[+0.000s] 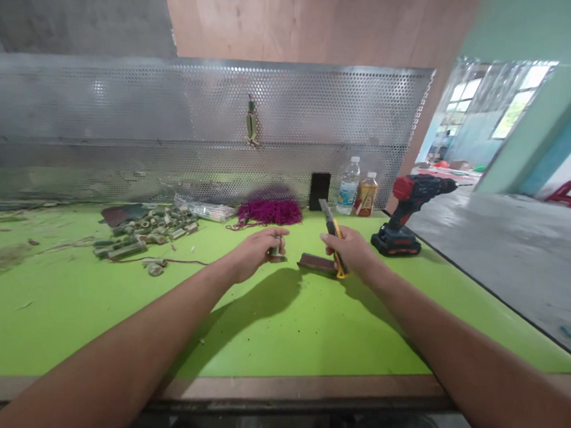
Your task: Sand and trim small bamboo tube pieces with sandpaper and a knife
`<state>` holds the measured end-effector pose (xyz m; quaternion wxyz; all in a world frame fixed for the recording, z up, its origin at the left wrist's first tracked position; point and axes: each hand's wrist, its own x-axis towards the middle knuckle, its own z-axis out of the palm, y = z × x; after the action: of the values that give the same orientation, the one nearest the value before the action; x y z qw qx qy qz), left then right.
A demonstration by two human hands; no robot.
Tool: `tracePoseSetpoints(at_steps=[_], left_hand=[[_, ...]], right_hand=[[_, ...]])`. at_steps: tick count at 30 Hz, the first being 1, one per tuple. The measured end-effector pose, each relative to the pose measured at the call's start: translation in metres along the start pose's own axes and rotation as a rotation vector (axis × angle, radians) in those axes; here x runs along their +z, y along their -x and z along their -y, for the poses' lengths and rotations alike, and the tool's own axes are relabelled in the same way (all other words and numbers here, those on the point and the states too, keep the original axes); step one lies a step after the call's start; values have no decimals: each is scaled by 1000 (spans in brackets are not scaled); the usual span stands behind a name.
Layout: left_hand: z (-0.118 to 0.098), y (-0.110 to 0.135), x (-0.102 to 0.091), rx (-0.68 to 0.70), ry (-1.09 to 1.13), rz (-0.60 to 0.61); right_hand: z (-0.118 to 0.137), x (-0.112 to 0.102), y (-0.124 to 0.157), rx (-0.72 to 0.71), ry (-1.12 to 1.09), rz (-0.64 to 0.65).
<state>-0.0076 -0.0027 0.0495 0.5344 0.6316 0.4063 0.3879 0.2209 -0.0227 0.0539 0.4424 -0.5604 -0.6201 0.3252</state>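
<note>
My left hand (255,251) is closed round a small short greenish piece (276,250), held just above the green tabletop (106,318). My right hand (355,250) grips a yellow utility knife (332,235) with its blade end pointing up and away from me. Between the two hands a dark brown flat block (315,263) lies on the table, close under the knife's handle end.
A pile of short greenish cut pieces (146,232) lies at the left, a bundle of magenta cord (270,211) behind the hands. A black phone (319,189), two bottles (349,185) and a red-black cordless drill (408,211) stand at the back right. Perforated metal sheet (125,107) backs the table.
</note>
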Motion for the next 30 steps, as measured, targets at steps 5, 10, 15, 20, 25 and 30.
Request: tracePoseSetpoints(at_steps=[5,10,15,20,25,30], left_hand=[[-5,-9,-17,186,11,-162],[1,-16,-22,199,177,-157],[4,-12,-17,200,313,26],[7,-6,4,220,276,66],[9,1,27,217,273,69],[11,3,28,219,313,200]], right_hand=[[-2,-7,-1,20,428,139],[-17,0,-10,87,399,141],[-23,0,-12,37,110,40],[-15,6,0,-118,-334,136],[-10,21,11,-138,-389,141],[-11,24,12,-180,-441,155]])
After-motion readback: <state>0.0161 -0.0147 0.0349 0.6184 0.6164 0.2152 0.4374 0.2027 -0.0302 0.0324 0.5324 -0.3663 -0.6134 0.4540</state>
